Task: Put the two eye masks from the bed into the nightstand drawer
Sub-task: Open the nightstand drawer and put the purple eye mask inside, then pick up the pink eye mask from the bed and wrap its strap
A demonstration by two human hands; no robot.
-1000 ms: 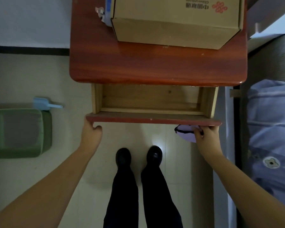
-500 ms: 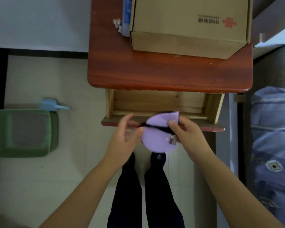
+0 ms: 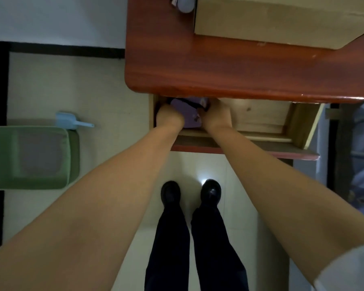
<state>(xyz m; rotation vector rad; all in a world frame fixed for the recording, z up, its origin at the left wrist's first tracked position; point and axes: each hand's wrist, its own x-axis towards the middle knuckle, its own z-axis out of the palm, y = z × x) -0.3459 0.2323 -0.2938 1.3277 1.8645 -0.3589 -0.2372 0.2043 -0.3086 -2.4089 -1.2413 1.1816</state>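
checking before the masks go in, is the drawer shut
No, the drawer is pulled out, and both hands are inside it at its left end with a purple mask.

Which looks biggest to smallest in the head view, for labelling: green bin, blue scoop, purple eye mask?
1. green bin
2. purple eye mask, partly hidden by both hands and the nightstand top, so its full size is unsure
3. blue scoop, close to the mask's visible part

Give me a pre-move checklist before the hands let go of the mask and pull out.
1. Drawer open: ok.
2. Purple eye mask inside drawer, left end: ok.
3. Left hand and right hand both on mask: ok.
4. Mask lying flat on drawer floor: cannot tell, nightstand top overhangs it.
5. Second mask in drawer: cannot tell, only one visible.
6. Strap clear of drawer edge: cannot tell.
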